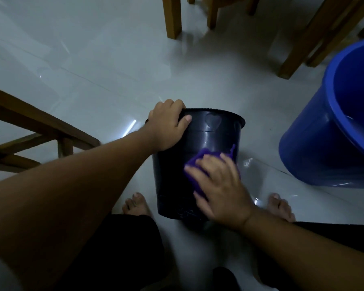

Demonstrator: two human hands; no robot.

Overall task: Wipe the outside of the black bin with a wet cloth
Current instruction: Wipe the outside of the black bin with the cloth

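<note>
The black bin [210,135] rests on the pale floor between my bare feet, tipped away from me, with a heart shape pressed into its wall near the rim. My left hand [168,124] grips the rim on the left side, thumb over the edge. A purple cloth [200,159] lies flat against the near side wall under my right hand [221,185], whose fingers are spread over it and press it to the bin. Most of the cloth is hidden beneath that hand.
A big blue bucket [315,139] holding some water stands close on the right. Wooden chair legs [173,17] rise at the back, more wooden legs [298,38] at back right. A wooden frame [40,131] sits at the left. The floor looks wet beside the bin.
</note>
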